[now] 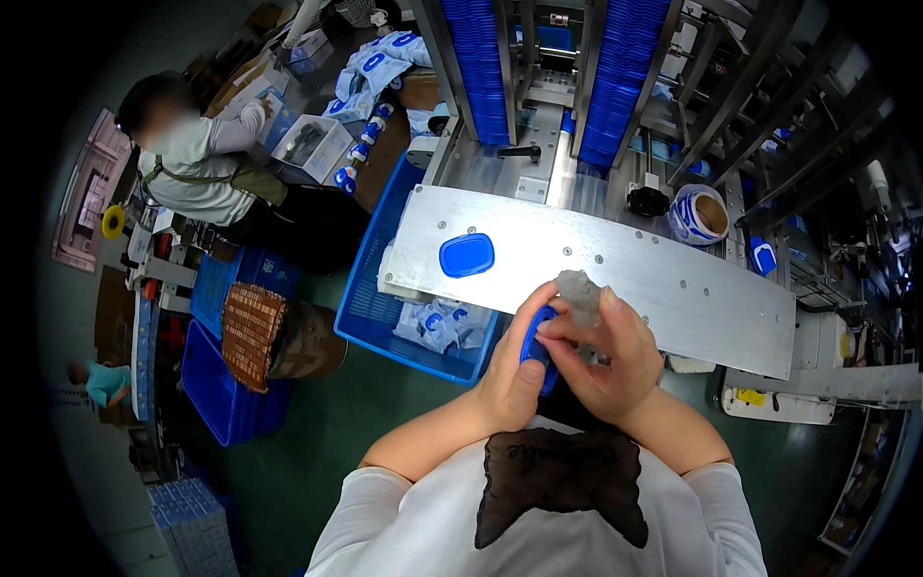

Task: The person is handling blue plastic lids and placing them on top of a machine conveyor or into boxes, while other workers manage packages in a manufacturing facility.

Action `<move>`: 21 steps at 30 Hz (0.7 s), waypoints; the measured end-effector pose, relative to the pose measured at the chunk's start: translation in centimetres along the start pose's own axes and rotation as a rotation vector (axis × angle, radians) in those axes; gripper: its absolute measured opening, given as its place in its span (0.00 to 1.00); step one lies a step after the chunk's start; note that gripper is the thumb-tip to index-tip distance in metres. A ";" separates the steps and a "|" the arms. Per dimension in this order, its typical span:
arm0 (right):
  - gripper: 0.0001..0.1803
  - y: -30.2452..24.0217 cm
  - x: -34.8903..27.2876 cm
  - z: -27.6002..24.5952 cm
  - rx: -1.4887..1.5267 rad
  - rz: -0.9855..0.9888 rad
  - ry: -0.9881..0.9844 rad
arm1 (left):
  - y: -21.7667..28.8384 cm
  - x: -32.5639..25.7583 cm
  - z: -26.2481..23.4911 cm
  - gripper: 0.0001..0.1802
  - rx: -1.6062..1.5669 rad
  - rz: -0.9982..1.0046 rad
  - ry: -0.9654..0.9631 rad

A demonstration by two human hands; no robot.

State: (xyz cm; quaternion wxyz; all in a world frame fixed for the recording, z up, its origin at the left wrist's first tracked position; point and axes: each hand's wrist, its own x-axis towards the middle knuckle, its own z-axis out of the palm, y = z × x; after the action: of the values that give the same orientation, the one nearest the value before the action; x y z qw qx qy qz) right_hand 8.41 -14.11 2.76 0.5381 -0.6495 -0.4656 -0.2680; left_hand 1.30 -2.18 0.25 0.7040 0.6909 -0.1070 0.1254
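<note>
My left hand [514, 377] is closed around a blue plastic lid [532, 348] with rounded corners, held on edge just in front of the metal plate. My right hand [625, 370] is closed on a crumpled grey rag [580, 296] that bunches out above its fingers. Its fingertips reach the face of the lid, and part of the rag is hidden inside the hand. On the silvery metal plate [673, 313] beyond my hands, a second blue lid [466, 255] lies flat, a little to the left.
Two tall stacks of blue lids [478, 72] stand in the machine's upright guides. A label roll [699, 214] sits behind the plate. Left of it, a blue crate [409, 361] contains white-and-blue packs [440, 325]. A co-worker [207, 173] stands farther left, by a white box [312, 144].
</note>
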 end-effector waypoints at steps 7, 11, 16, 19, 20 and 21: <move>0.40 -0.2 -0.2 -0.1 -0.012 -0.008 -0.030 | -0.8 -0.8 -0.1 0.47 0.069 0.031 0.006; 0.40 -0.1 0.0 -0.2 0.009 -0.018 -0.047 | 0.4 -0.8 -0.1 0.52 0.012 -0.121 -0.088; 0.41 0.1 0.3 -0.5 0.039 -0.054 -0.077 | -0.4 -0.9 -0.1 0.45 0.011 0.038 -0.057; 0.41 -0.1 0.4 -0.6 0.023 -0.051 -0.100 | -0.1 -0.9 -0.1 0.45 0.025 0.024 -0.044; 0.42 -0.1 0.5 -0.6 0.029 -0.031 -0.114 | -0.2 -0.9 -0.1 0.45 0.021 0.026 -0.051; 0.42 -0.1 0.6 -0.6 0.035 -0.009 -0.128 | -0.3 -0.7 0.0 0.45 0.016 0.026 -0.058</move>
State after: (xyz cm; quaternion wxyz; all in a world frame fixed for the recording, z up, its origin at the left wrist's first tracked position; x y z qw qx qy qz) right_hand 8.63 -14.54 3.48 0.5174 -0.6536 -0.5065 -0.2204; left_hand 0.68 -2.16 -0.24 0.6932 0.6984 -0.1354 0.1154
